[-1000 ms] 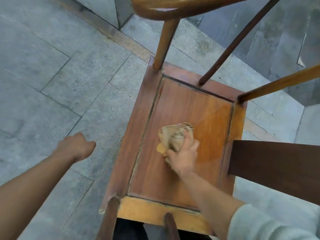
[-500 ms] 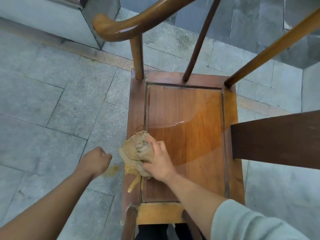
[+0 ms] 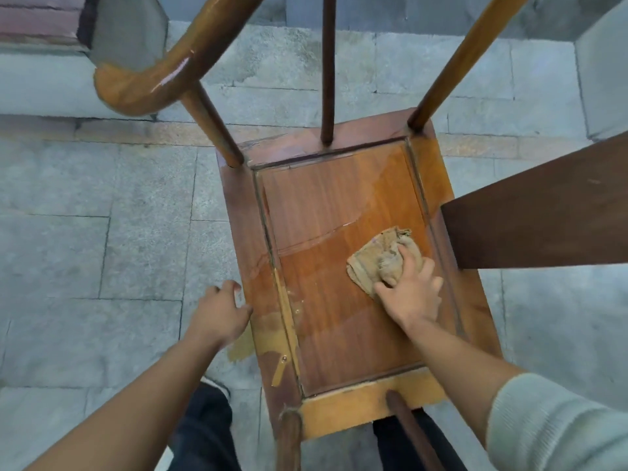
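A wooden chair stands below me, its seat panel (image 3: 326,212) partly wet and glossy. My right hand (image 3: 413,294) presses a crumpled tan cloth (image 3: 377,260) onto the right side of the seat, fingers curled over it. My left hand (image 3: 219,312) hovers at the seat's left edge with its fingers curled and nothing in it. A yellowish streak of liquid (image 3: 283,317) lies along the left frame of the seat.
The chair's curved armrest (image 3: 159,79) and several spindles (image 3: 328,69) rise at the far side. A dark back slat (image 3: 543,212) juts in from the right. Grey stone paving (image 3: 85,249) surrounds the chair, with a stone step (image 3: 47,93) at the back left.
My right hand has slid the cloth from the seat's left edge across to the right side. The left hand has come closer to the seat's left frame.
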`<state>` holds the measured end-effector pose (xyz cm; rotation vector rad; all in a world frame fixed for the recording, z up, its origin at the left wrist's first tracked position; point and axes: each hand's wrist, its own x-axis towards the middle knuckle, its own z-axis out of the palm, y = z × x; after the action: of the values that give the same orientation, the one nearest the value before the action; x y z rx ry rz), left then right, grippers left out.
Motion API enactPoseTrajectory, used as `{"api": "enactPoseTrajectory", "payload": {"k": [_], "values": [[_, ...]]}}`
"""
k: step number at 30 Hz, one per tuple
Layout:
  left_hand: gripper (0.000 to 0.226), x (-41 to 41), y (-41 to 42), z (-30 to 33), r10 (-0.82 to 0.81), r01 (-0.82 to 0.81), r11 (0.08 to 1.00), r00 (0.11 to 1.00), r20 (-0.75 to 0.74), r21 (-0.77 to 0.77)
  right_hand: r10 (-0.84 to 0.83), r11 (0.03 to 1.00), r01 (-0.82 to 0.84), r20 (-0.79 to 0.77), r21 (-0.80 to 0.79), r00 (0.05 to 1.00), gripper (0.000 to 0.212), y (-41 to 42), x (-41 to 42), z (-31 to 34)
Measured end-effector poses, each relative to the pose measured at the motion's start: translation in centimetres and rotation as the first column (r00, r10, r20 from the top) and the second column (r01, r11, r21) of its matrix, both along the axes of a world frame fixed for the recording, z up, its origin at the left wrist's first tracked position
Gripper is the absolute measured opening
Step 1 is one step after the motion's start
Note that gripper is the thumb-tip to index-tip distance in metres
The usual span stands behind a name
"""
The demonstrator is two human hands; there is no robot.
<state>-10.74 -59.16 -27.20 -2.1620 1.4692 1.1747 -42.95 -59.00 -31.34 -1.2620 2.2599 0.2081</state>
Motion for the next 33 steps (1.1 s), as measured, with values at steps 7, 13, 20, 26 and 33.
{"api": "enactPoseTrajectory", "payload": {"k": [7, 13, 20, 26, 33], "values": [[0.05, 5.0, -7.5, -2.2, -0.411, 0.404, 0.908, 0.91, -0.055, -0.111, -0.062, 0.998, 0.058, -0.095, -0.038, 0.994, 0.085, 4.9, 16.2, -0.6], [0.046, 7.8, -9.6, -1.8, -0.538, 0.53, 0.842, 0.839, -0.082, -0.101, -0.167, 0.986, 0.167, 0.084, -0.001, 0.982, 0.07, 6.1, 20.8, -0.4], [0.043, 6.9, -10.5, -0.8, -0.63, 0.627, 0.776, 0.776, -0.038, -0.064, -0.856, 0.502, 0.863, -0.114, 0.053, 0.505, 0.052, 8.4, 19.0, 0.1], [0.031, 2.5, -13.2, -0.8, -0.853, 0.842, 0.495, 0.518, 0.066, -0.213, -0.981, 0.156, 0.987, -0.119, -0.037, 0.151, 0.07, 9.7, 25.1, -0.5], [0.04, -3.1, -20.3, -3.3, -0.967, 0.945, 0.124, 0.183, 0.177, -0.302, -0.983, -0.066, 0.995, -0.165, -0.071, -0.077, 0.072, -0.8, 30.8, -2.1]]}}
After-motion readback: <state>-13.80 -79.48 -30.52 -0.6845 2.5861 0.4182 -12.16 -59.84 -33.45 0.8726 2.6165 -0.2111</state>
